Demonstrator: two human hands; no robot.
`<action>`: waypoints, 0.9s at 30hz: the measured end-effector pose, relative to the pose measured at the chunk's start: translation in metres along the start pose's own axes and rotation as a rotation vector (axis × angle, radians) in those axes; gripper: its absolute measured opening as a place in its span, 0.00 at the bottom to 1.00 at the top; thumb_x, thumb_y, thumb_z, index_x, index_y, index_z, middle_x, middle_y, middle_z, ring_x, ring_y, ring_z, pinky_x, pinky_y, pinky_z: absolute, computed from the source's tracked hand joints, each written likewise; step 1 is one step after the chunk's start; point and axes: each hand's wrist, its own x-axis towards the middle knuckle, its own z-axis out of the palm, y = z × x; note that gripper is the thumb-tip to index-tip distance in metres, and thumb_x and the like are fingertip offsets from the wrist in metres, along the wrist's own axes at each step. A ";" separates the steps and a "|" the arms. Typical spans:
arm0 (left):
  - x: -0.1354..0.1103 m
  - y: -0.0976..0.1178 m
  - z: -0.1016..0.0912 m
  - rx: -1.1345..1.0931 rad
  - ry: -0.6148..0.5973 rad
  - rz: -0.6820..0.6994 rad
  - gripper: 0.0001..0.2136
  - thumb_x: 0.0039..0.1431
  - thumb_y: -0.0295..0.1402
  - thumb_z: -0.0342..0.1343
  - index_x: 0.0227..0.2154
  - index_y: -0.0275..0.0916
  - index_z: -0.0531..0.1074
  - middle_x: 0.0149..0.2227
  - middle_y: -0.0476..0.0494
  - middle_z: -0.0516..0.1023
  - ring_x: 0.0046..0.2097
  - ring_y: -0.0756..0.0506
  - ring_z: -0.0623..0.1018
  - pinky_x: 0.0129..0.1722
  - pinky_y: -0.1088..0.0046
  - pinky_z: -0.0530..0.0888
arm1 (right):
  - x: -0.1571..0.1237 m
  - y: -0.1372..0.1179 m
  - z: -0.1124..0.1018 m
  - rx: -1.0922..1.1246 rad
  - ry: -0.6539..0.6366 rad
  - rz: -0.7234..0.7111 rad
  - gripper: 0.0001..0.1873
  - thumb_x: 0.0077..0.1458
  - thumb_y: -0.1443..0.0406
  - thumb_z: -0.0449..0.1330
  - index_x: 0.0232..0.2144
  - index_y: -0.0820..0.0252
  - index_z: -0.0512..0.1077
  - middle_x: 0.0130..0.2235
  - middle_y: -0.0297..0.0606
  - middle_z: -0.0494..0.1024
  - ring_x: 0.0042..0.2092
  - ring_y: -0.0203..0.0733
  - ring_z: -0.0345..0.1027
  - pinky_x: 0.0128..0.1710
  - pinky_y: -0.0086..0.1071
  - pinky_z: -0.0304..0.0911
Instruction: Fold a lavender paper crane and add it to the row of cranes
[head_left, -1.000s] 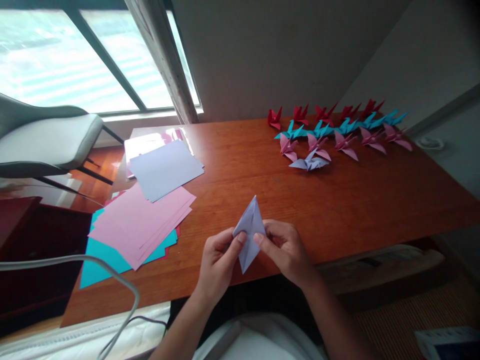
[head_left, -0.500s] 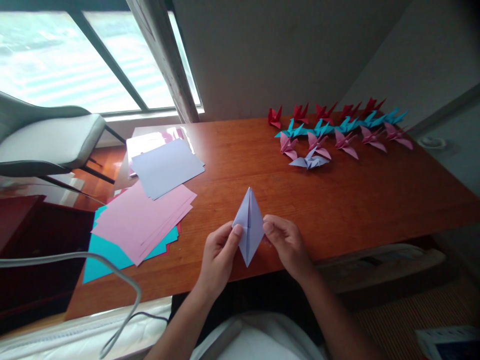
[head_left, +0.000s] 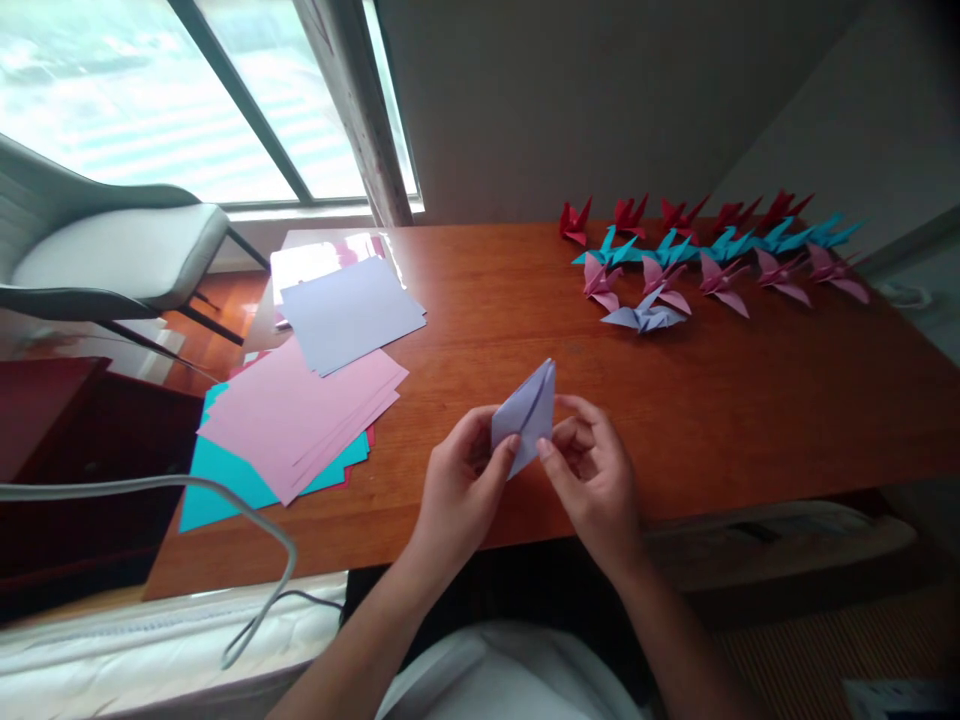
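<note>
Both hands hold a folded lavender paper (head_left: 526, 415) just above the near edge of the wooden table (head_left: 750, 400). My left hand (head_left: 459, 490) pinches its lower left edge with thumb and fingers. My right hand (head_left: 596, 480) grips its right side, fingers curled behind the paper. The paper is a narrow kite shape with its point tilted up and to the right. A finished lavender crane (head_left: 643, 315) sits farther back on the table.
Rows of red cranes (head_left: 675, 213), teal cranes (head_left: 720, 243) and pink cranes (head_left: 720, 277) line the table's far right. Stacks of lavender sheets (head_left: 349, 310), pink sheets (head_left: 300, 415) and teal sheets (head_left: 225, 490) lie at left. A grey chair (head_left: 112, 260) stands by the window. A grey cable (head_left: 225, 500) loops at lower left.
The lavender paper has turned from upright to tilted right and looks shorter. Both hands closed in round it. The view shifted slightly left and up.
</note>
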 end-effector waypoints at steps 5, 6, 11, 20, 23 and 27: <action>0.025 0.010 -0.017 0.448 -0.051 0.166 0.14 0.67 0.31 0.52 0.54 0.38 0.68 0.38 0.44 0.80 0.35 0.47 0.78 0.34 0.74 0.71 | 0.001 0.001 -0.006 -0.144 0.070 -0.081 0.23 0.62 0.66 0.60 0.58 0.52 0.63 0.35 0.35 0.76 0.34 0.39 0.72 0.32 0.32 0.69; 0.031 0.012 -0.020 0.555 -0.103 0.204 0.14 0.68 0.30 0.50 0.54 0.38 0.68 0.39 0.42 0.81 0.36 0.46 0.79 0.35 0.73 0.72 | 0.004 0.000 -0.009 -0.219 0.093 -0.149 0.20 0.62 0.67 0.60 0.56 0.52 0.66 0.38 0.37 0.77 0.36 0.40 0.73 0.34 0.34 0.70; 0.053 0.017 -0.021 0.960 -0.386 0.328 0.12 0.69 0.27 0.47 0.51 0.37 0.70 0.44 0.38 0.82 0.41 0.41 0.82 0.38 0.68 0.73 | 0.021 -0.007 -0.025 -0.582 -0.096 -0.568 0.15 0.60 0.75 0.58 0.44 0.52 0.75 0.45 0.40 0.80 0.50 0.48 0.72 0.53 0.48 0.69; 0.065 0.019 -0.020 1.163 -0.284 0.342 0.17 0.65 0.24 0.49 0.56 0.37 0.68 0.50 0.37 0.79 0.44 0.39 0.82 0.40 0.65 0.76 | 0.053 -0.001 -0.029 -0.757 -0.381 -0.665 0.16 0.62 0.70 0.59 0.52 0.57 0.72 0.55 0.45 0.77 0.57 0.51 0.69 0.58 0.49 0.67; 0.080 0.016 -0.025 1.084 -0.243 0.364 0.18 0.66 0.25 0.48 0.57 0.36 0.68 0.52 0.36 0.79 0.49 0.38 0.82 0.45 0.64 0.76 | 0.071 -0.006 -0.028 -0.823 -0.433 -0.722 0.14 0.64 0.70 0.58 0.50 0.58 0.74 0.55 0.45 0.77 0.56 0.51 0.69 0.55 0.47 0.68; 0.099 0.011 -0.028 1.017 -0.210 0.290 0.19 0.66 0.24 0.47 0.58 0.34 0.68 0.50 0.36 0.81 0.49 0.40 0.81 0.46 0.64 0.76 | 0.095 -0.007 -0.026 -0.940 -0.483 -0.810 0.13 0.65 0.71 0.55 0.48 0.60 0.76 0.52 0.45 0.79 0.53 0.52 0.71 0.52 0.46 0.68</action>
